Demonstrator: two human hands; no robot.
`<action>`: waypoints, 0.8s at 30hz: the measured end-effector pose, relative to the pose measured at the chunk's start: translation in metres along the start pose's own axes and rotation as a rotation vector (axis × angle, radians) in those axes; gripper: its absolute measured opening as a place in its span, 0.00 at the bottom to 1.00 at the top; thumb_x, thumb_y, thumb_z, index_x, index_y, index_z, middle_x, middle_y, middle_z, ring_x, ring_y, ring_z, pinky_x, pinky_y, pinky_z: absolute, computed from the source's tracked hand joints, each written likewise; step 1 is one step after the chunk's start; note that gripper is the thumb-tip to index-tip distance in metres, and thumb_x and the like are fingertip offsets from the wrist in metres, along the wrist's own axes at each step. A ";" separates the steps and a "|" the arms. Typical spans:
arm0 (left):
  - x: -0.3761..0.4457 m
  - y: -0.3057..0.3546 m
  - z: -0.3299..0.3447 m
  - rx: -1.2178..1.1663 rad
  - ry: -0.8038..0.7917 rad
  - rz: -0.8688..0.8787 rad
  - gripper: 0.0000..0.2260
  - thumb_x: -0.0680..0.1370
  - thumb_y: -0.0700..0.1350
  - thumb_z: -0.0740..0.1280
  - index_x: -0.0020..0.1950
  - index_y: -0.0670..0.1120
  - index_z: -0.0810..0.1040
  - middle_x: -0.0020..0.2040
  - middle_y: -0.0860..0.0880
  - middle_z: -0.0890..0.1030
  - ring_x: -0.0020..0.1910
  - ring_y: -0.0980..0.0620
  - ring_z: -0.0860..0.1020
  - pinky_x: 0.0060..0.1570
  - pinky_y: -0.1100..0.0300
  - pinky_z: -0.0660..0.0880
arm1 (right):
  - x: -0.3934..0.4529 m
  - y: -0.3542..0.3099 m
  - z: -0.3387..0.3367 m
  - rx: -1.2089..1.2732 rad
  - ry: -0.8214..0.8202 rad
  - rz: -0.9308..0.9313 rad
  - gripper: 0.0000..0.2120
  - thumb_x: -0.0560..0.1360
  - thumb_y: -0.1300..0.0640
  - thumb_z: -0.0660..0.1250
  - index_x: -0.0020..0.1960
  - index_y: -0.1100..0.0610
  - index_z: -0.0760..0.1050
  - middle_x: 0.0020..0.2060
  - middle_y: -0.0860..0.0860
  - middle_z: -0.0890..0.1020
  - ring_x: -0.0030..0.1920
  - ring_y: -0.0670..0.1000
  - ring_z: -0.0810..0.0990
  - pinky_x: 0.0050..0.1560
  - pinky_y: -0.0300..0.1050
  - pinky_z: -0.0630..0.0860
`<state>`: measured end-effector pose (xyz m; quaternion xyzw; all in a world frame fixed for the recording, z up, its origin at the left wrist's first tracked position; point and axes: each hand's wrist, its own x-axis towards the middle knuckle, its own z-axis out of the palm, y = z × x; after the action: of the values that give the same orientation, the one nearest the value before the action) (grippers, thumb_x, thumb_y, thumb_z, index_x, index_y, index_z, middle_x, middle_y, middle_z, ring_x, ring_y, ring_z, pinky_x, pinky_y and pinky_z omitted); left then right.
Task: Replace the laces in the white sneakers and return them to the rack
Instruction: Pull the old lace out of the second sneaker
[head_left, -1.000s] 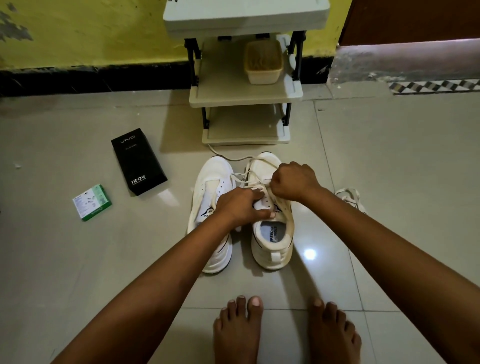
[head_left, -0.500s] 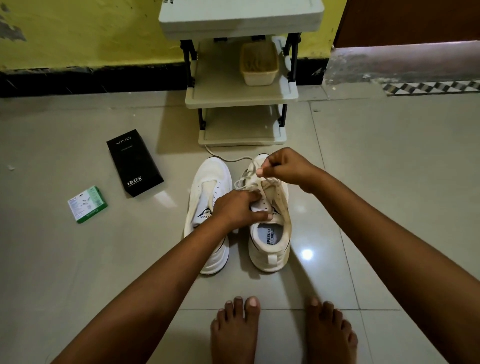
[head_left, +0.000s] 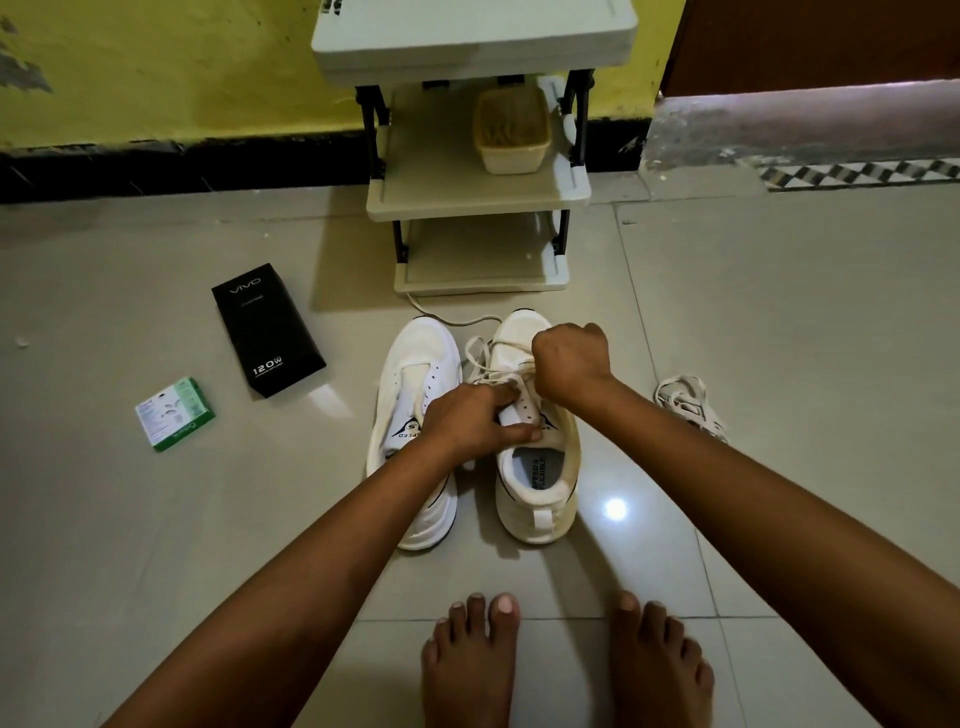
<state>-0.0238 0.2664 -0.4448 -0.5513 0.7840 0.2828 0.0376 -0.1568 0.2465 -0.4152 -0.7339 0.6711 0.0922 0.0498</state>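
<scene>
Over the right sneaker (head_left: 535, 467) — long axis near-to-far — the right hand (head_left: 570, 364) pinches the lace (head_left: 485, 358) just beyond the left hand (head_left: 470, 423), which grips the eyelets.

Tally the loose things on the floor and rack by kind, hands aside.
White sneakers: 2
Laces: 2, one in the right sneaker, one loose on the floor
Boxes: 2, black, green-and-white
Basket on the rack: 1
Total: 7
</scene>
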 end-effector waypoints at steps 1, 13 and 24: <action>0.000 0.000 0.000 0.004 0.000 0.000 0.30 0.71 0.64 0.67 0.70 0.55 0.69 0.63 0.49 0.77 0.62 0.48 0.74 0.52 0.57 0.72 | -0.001 0.002 -0.001 0.045 -0.020 0.000 0.07 0.74 0.59 0.63 0.51 0.56 0.77 0.49 0.54 0.81 0.52 0.54 0.77 0.53 0.44 0.67; 0.002 -0.003 0.000 -0.014 -0.012 0.035 0.29 0.71 0.64 0.67 0.69 0.53 0.71 0.67 0.51 0.74 0.66 0.48 0.71 0.59 0.55 0.71 | 0.000 0.029 -0.014 1.108 -0.168 0.114 0.02 0.74 0.58 0.69 0.42 0.55 0.78 0.42 0.52 0.80 0.46 0.50 0.77 0.47 0.42 0.70; -0.001 -0.001 0.000 -0.005 -0.003 0.023 0.28 0.72 0.64 0.66 0.69 0.53 0.70 0.65 0.50 0.76 0.63 0.48 0.73 0.56 0.55 0.72 | 0.002 -0.001 0.014 -0.016 0.008 0.027 0.14 0.75 0.56 0.62 0.59 0.57 0.76 0.57 0.55 0.77 0.62 0.55 0.70 0.58 0.48 0.66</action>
<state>-0.0224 0.2669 -0.4449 -0.5417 0.7897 0.2859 0.0342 -0.1565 0.2474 -0.4294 -0.7255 0.6804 0.0951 0.0399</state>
